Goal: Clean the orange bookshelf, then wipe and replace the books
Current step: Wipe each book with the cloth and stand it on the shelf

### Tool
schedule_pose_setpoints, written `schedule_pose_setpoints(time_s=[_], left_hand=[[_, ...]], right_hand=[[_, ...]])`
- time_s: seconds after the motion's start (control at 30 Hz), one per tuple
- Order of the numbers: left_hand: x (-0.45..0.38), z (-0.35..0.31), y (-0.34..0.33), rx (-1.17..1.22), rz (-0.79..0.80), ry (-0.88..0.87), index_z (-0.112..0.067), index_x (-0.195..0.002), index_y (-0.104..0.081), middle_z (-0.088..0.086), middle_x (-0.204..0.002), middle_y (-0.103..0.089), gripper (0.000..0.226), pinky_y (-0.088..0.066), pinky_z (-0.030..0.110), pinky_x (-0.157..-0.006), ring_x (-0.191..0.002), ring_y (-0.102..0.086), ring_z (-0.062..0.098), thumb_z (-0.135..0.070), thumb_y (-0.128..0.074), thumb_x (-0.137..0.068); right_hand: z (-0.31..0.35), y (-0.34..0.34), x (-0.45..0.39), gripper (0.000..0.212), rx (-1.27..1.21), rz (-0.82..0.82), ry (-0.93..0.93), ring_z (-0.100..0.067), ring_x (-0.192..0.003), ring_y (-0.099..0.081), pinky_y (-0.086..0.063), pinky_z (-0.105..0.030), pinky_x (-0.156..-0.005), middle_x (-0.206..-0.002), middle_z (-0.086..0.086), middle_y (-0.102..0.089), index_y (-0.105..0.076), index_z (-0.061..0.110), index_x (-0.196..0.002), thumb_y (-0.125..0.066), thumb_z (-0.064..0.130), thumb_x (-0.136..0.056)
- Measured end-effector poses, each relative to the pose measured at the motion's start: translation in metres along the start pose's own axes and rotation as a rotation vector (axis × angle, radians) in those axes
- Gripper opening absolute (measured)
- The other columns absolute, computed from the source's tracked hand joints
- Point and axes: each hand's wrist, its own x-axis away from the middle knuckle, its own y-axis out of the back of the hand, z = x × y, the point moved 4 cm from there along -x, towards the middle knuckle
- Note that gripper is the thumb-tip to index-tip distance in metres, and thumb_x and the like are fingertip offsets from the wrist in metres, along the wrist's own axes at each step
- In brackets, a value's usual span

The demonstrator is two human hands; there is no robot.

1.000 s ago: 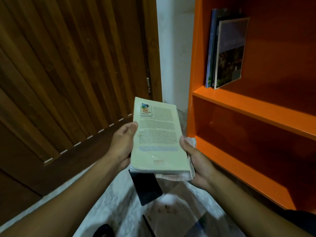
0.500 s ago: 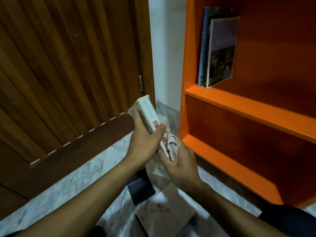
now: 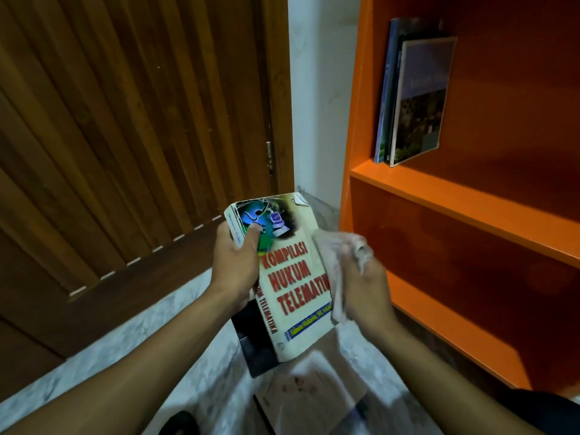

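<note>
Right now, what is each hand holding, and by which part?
Left hand grips the cream paperback book at its upper spine corner; right hand holds a crumpled white cloth against its right edge.

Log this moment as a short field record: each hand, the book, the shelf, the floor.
left hand: grips the book's spine edge, thumb on the cover
right hand: holds a white cloth at the book's right edge
book: front cover up, red title
orange bookshelf: a few books standing on the upper shelf
floor: more books under the hands
</note>
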Motion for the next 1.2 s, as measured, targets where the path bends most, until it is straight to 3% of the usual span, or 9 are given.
schedule_pose_setpoints(time_s=[0.17,0.27,0.37,0.5,0.73,0.87,1.0,1.07,1.2], left_hand=[[0.016,-0.004,0.003,-0.154,0.214,-0.012,-0.024,-0.124,-0.049,0.010,-0.109,-0.072,0.022,-0.062,0.045,-0.071,-0.084,-0.075,0.028,-0.029,-0.050,-0.102],[0.034,-0.001,-0.006,-0.197,0.332,0.034,-0.026,-0.119,-0.050,0.011,-0.099,-0.075,0.018,-0.062,0.041,-0.064,-0.077,-0.075,0.029,-0.031,-0.048,-0.102],[0.041,0.001,-0.017,-0.163,0.376,0.040,-0.024,-0.118,-0.052,0.006,-0.093,-0.077,0.019,-0.061,0.040,-0.065,-0.077,-0.075,0.029,-0.032,-0.048,-0.102],[0.031,-0.001,-0.014,-0.100,0.322,0.078,-0.022,-0.118,-0.054,0.009,-0.092,-0.076,0.021,-0.060,0.038,-0.066,-0.075,-0.074,0.027,-0.033,-0.048,-0.102],[-0.008,-0.004,0.013,0.195,0.040,0.136,-0.011,-0.111,-0.053,0.016,-0.097,-0.073,0.020,-0.062,0.038,-0.063,-0.071,-0.073,0.025,-0.028,-0.047,-0.104],[-0.022,-0.010,0.037,0.199,-0.050,0.120,-0.013,-0.121,-0.051,0.014,-0.103,-0.074,0.026,-0.062,0.038,-0.066,-0.078,-0.075,0.024,-0.032,-0.047,-0.104],[-0.027,-0.009,0.051,0.136,-0.089,0.074,-0.014,-0.123,-0.050,0.014,-0.105,-0.072,0.028,-0.060,0.037,-0.059,-0.077,-0.075,0.025,-0.033,-0.047,-0.103],[-0.025,-0.008,0.052,0.084,-0.081,0.068,-0.015,-0.122,-0.049,0.014,-0.105,-0.072,0.026,-0.061,0.038,-0.060,-0.076,-0.075,0.026,-0.033,-0.047,-0.103],[-0.010,-0.006,0.038,-0.012,0.030,0.047,-0.020,-0.112,-0.052,0.013,-0.101,-0.073,0.015,-0.062,0.041,-0.065,-0.079,-0.075,0.029,-0.032,-0.047,-0.103]], right_hand=[[0.015,0.034,-0.023,0.038,-0.019,-0.267,0.072,-0.021,-0.074,-0.057,-0.045,-0.028,-0.062,-0.078,-0.008,-0.061,-0.064,0.012,-0.093,-0.039,0.039,-0.105],[0.032,0.019,-0.018,0.034,0.239,-0.042,0.345,-0.003,-0.135,-0.044,-0.033,-0.004,-0.100,-0.147,0.000,-0.051,-0.053,0.035,-0.136,-0.038,0.034,-0.106],[0.020,0.000,-0.007,0.052,0.677,0.104,0.518,-0.002,-0.152,-0.003,0.000,-0.030,-0.124,-0.163,0.015,-0.018,-0.031,0.043,-0.150,-0.032,0.029,-0.099],[0.005,-0.010,0.007,0.064,0.637,0.230,0.552,-0.003,-0.152,-0.002,0.003,-0.039,-0.125,-0.163,0.017,-0.016,-0.025,0.030,-0.155,-0.033,0.016,-0.093],[-0.026,-0.027,0.042,0.045,0.548,0.474,0.618,-0.009,-0.150,-0.023,-0.022,-0.041,-0.123,-0.156,0.013,-0.037,-0.044,0.024,-0.145,-0.036,0.020,-0.101],[-0.028,-0.034,0.052,0.039,0.465,0.608,0.479,0.007,-0.141,-0.034,-0.025,-0.018,-0.118,-0.142,0.037,-0.042,-0.056,0.034,-0.136,-0.038,0.024,-0.102],[-0.023,-0.032,0.056,0.026,0.399,0.697,0.279,0.010,-0.111,-0.059,-0.049,-0.016,-0.093,-0.117,0.033,-0.064,-0.064,0.034,-0.115,-0.044,0.042,-0.101],[-0.019,-0.029,0.049,0.022,0.275,0.632,0.170,0.008,-0.093,-0.066,-0.051,-0.013,-0.075,-0.102,0.027,-0.069,-0.062,0.024,-0.105,-0.048,0.040,-0.102],[-0.002,-0.012,0.018,0.022,0.159,0.138,0.190,0.000,-0.076,-0.067,-0.049,-0.015,-0.063,-0.087,0.005,-0.070,-0.063,0.019,-0.103,-0.042,0.027,-0.106]])
